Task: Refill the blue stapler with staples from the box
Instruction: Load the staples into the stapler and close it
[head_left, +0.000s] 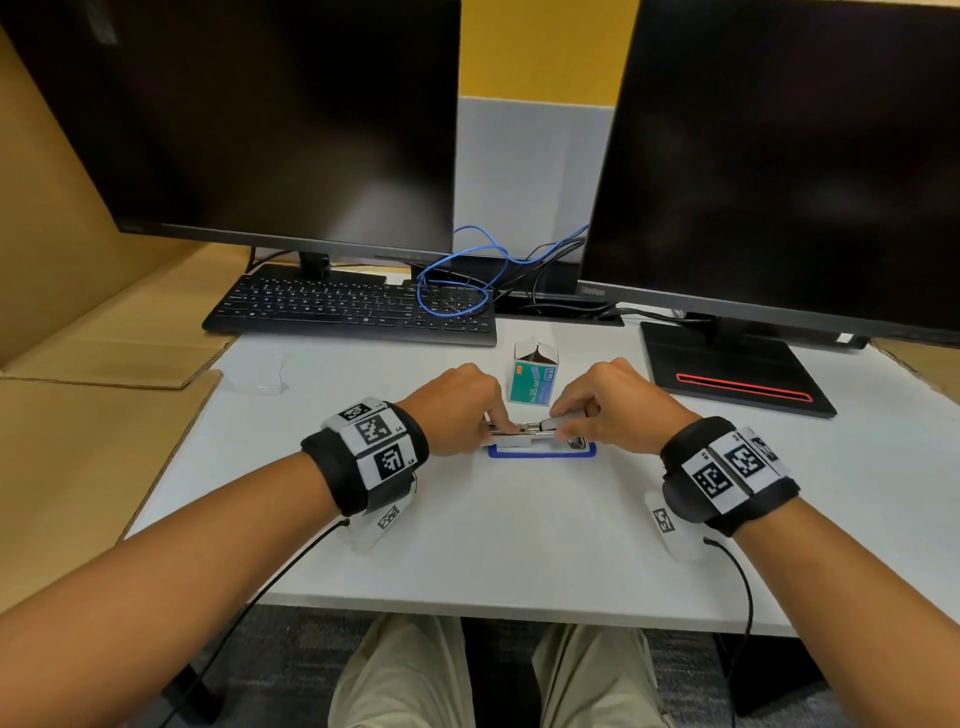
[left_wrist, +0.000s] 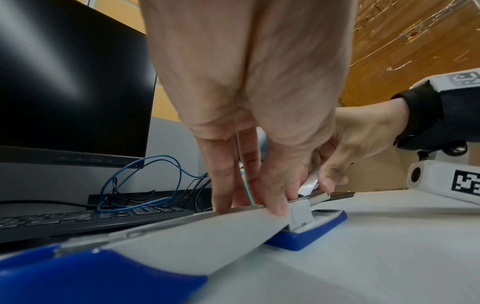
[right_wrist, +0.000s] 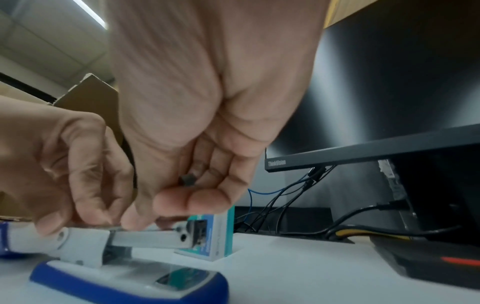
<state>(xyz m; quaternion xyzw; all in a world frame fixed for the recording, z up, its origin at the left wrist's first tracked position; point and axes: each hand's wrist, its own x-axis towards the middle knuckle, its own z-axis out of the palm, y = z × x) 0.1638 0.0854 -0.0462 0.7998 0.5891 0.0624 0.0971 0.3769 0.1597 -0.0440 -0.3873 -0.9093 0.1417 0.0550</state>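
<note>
Both hands meet over the blue stapler (head_left: 542, 451) at the front-centre of the white desk (head_left: 467, 545) in the head view. Left hand (head_left: 454, 408) presses its fingertips down on the stapler's left part; right hand (head_left: 605, 402) pinches a strip of staples (head_left: 551, 422) above the metal channel. Staple box (head_left: 535, 376) stands just behind the stapler, between the hands, top flaps open, teal label reading "No.35". Two dark monitors, a black keyboard (head_left: 353, 309) and a looped blue cable (head_left: 457, 280) sit further back.

Left wrist view: the left hand's fingers (left_wrist: 272, 197) lie fairly straight on the grey plastic lid (left_wrist: 182, 236), swung open and flat; its tip and the base (left_wrist: 311, 232) are glossy blue. Right hand (left_wrist: 348, 148) holds the pale strip (left_wrist: 309, 185) angled over the channel.

Right wrist view: thumb and forefinger (right_wrist: 182, 201) of the right hand are closed on the strip above the rectangular steel magazine (right_wrist: 150, 238); the other fingers are curled. Left hand (right_wrist: 64, 164) bears on the hinge end. Monitor bezel (right_wrist: 363, 152) reads "ThinkVision".
</note>
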